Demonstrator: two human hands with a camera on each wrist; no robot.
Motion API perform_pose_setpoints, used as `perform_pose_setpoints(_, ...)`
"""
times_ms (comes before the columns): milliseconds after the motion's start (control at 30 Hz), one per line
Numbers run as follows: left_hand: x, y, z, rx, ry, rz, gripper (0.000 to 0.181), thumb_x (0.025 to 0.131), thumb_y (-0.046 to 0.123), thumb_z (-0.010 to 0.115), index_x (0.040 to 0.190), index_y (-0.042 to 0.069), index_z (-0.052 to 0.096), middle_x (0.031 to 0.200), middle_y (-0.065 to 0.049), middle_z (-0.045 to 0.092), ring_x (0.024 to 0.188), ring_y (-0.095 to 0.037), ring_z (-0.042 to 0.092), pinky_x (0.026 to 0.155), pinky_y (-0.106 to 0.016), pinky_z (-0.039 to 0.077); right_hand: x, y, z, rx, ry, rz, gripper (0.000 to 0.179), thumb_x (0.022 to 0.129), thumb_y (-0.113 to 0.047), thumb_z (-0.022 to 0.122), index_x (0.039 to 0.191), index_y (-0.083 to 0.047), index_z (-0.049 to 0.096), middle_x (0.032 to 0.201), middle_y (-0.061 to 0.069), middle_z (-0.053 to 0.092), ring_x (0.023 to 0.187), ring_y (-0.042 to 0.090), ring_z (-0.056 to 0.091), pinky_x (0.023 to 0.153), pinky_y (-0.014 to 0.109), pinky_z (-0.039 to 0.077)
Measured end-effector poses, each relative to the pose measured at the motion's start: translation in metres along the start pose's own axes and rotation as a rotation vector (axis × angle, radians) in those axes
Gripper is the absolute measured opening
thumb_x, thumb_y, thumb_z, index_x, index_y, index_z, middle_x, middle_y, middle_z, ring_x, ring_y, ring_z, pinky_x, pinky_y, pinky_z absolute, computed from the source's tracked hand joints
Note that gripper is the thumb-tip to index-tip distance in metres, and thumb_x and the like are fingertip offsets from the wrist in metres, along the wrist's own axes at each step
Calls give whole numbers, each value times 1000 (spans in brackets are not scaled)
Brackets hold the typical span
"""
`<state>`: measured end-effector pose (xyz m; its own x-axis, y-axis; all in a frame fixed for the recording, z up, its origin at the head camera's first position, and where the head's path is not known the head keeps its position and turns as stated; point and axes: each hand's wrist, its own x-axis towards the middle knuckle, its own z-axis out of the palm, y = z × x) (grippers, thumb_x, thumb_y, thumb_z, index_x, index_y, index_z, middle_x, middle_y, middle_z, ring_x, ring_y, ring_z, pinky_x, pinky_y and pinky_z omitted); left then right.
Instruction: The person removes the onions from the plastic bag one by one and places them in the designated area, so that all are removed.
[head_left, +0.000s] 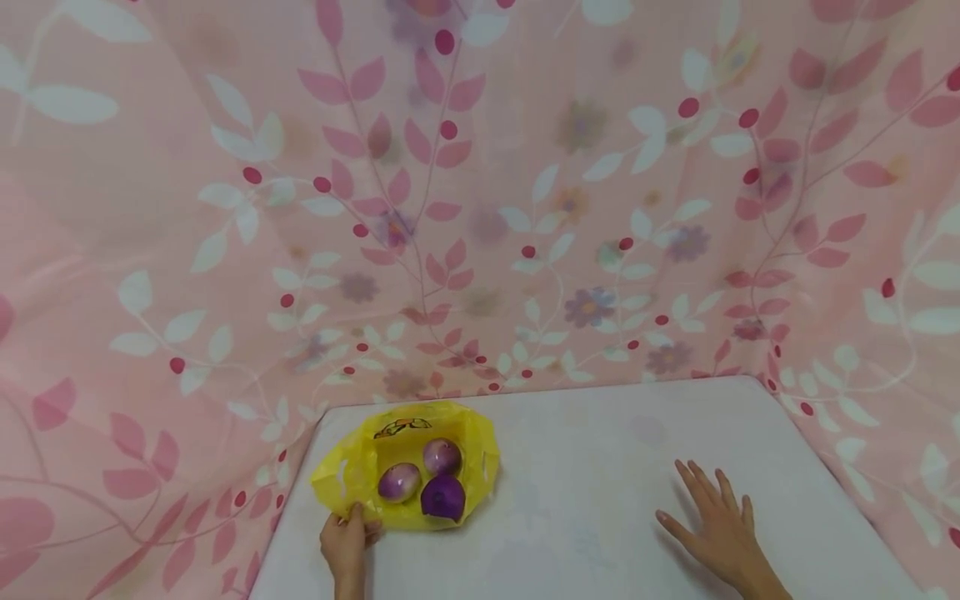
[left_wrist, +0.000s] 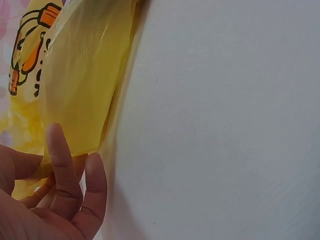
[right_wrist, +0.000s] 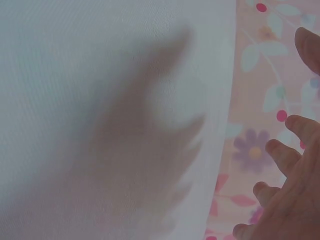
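Note:
A yellow plastic bag (head_left: pixel 480 450) lies spread on the white table at the left, its mouth facing up. Inside it are two shiny purple-and-white round things (head_left: pixel 399 482) and a darker purple cup-shaped piece (head_left: pixel 442 497). My left hand (head_left: pixel 347 542) pinches the bag's near left edge between thumb and fingers. In the left wrist view the thin yellow plastic (left_wrist: pixel 82 85) rises from between the fingers (left_wrist: pixel 62 165). Over the right side of the table is my right hand (head_left: pixel 720 529), fingers spread and holding nothing.
The white table (head_left: pixel 585 475) has its far edge against a pink curtain (head_left: pixel 480 208) printed with leaves and flowers, which also hangs along both sides. In the right wrist view, the hand's shadow falls on the tabletop (right_wrist: pixel 75 75).

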<state>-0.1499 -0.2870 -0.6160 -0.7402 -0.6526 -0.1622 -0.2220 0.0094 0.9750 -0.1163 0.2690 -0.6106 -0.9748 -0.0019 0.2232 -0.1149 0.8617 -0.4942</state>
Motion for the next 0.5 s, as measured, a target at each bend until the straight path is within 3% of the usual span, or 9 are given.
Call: perform_pose_setpoints(500,1,-1,1,8,-17,9,31,96,11,54,114,-14,52,64,-14,67,52,-21,67,50,-35,56,5,-10,3,45,16,-22,82,82,-49,74,148,-14,39,143,21,46,131,49,31,91,82,16)
